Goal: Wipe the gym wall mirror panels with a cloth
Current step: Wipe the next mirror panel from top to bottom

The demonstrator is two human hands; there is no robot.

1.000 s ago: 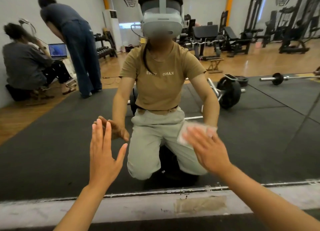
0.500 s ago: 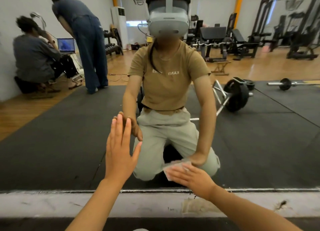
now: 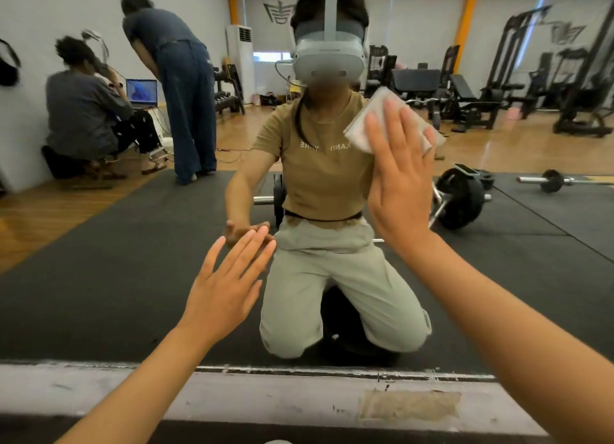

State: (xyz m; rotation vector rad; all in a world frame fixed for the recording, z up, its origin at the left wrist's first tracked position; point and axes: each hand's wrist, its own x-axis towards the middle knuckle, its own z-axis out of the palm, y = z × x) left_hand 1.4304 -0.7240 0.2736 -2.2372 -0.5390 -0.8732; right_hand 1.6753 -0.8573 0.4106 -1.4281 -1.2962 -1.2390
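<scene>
Wiping stroke goes up the mirror

Head view: right hand, fingers straight, presses cloth flat on mirror, now high after sitting near the bottom edge; upward pass underway. Left hand flat, fingers apart, braces on glass.

1. A pale, scuffed ledge is seen running below the mirror's lower edge.
2. A patch of tan tape residue is stuck flat on it, right of centre.
3. Dark chips are scattered along its upper edge.

Black floor mats, wooden floor
</scene>
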